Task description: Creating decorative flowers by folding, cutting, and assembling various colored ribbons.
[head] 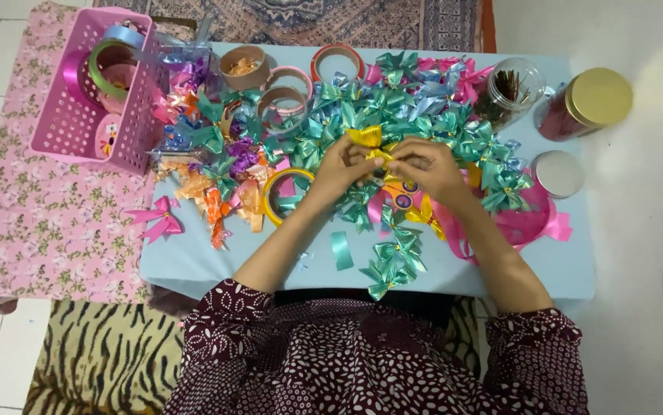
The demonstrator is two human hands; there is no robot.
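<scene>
both hands meet over the middle of the light blue table. left hand and right hand pinch a yellow ribbon bow between their fingertips; the bow sits just above the table's clutter, held at its knot, loops sticking up toward the far side. fingers of both hands are curled tight on it, thumbs and forefingers touching the ribbon.

what i see around it: a big heap of teal ribbon bows spreads across the far and right part of the table, with a few more teal bows near the front edge, just near of the hands. a yellow tape roll lies just left of the left wrist. orange bows and purple ones sit further left. a pink bow lies half off the left edge of the table. empty cardboard ribbon cores sit on the far side. a pink plastic basket with ribbon rolls stands on the floral cloth at far left. on the right, a clear jar lies open, a gold-lidded jar rests on its side, and a round silver lid lies flat. pink ribbon is loose under the right forearm. a short teal ribbon strip lies between the forearms.
</scene>
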